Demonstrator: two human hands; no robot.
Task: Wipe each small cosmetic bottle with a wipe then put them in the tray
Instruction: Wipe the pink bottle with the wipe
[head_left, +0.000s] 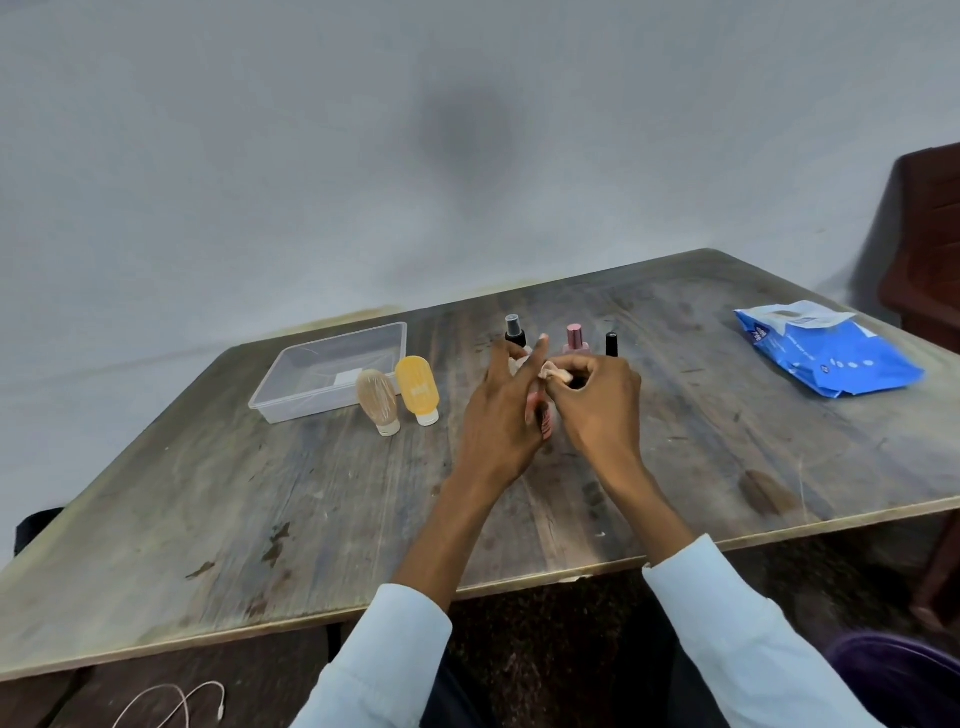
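My left hand (501, 410) holds a small pink bottle (543, 418) over the middle of the table, with two fingers stretched out. My right hand (597, 402) pinches a crumpled pale wipe (553, 371) against the top of that bottle. Behind my hands stand a bottle with a black spray cap (514, 332), a pink-capped bottle (575, 340) and a thin black tube (612, 344). A beige bottle (378, 401) and a yellow bottle (418, 389) stand on their caps beside the clear plastic tray (291, 402) at the left; nothing is visible inside the tray.
A blue pack of wipes (831, 351) lies at the table's far right. The worn wooden table (260, 519) meets a grey wall behind. A dark wooden chair (930, 234) stands at the right, and a white cable (176, 701) lies on the floor at the lower left.
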